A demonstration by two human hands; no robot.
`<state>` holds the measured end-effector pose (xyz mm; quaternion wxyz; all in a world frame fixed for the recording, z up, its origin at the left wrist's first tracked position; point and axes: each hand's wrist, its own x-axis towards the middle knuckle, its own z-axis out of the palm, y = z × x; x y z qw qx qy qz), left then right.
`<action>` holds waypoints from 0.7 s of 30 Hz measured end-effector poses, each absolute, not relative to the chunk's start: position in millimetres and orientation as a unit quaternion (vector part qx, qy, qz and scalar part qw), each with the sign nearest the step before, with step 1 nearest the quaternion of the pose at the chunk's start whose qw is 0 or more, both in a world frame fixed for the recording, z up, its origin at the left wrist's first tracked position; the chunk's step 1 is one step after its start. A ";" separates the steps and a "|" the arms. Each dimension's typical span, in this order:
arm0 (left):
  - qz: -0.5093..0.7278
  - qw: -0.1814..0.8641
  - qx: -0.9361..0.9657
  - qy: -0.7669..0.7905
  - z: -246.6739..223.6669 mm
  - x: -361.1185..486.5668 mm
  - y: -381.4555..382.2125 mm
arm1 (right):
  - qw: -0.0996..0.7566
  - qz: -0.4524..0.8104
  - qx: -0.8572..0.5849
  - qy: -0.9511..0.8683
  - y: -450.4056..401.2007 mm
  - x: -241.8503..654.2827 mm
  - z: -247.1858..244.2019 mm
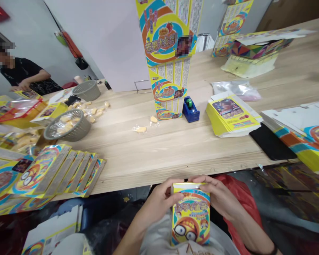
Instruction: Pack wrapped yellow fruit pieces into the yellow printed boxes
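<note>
A small yellow snack box [190,216] with an orange cartoon face stands upright in my lap, below the table's front edge. My left hand [166,198] grips its left side, with the thumb lying across the front. At the upper right corner, my right hand [215,193] has its fingers over the top edge. Both hands are closed on the same box, its top end nearest the table. Whether the top flap is fully closed cannot be made out, and the box's back is hidden.
Filled boxes [69,170] lean in a row at left, near grey baskets [81,129] of wrapped snacks. A tall box stack [170,60], blue tape dispenser [191,109], flattened cartons [234,113] and black phone [272,141] are on the table. Another person [32,76] works at far left.
</note>
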<state>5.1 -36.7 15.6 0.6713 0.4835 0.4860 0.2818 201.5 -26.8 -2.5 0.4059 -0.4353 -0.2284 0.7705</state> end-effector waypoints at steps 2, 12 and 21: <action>0.279 0.695 0.462 0.476 12.7 0.5 -41.7 | 0.393 0.771 -0.413 -0.285 -29.1 206.6 -8.3; 0.300 0.629 0.506 0.508 10.7 -4.5 -46.7 | 0.359 0.726 -0.393 -0.436 -32.6 207.0 -24.5; 0.334 0.688 0.395 0.509 -7.1 -0.6 -47.1 | 0.525 0.457 -0.605 -0.387 182.7 232.4 -12.9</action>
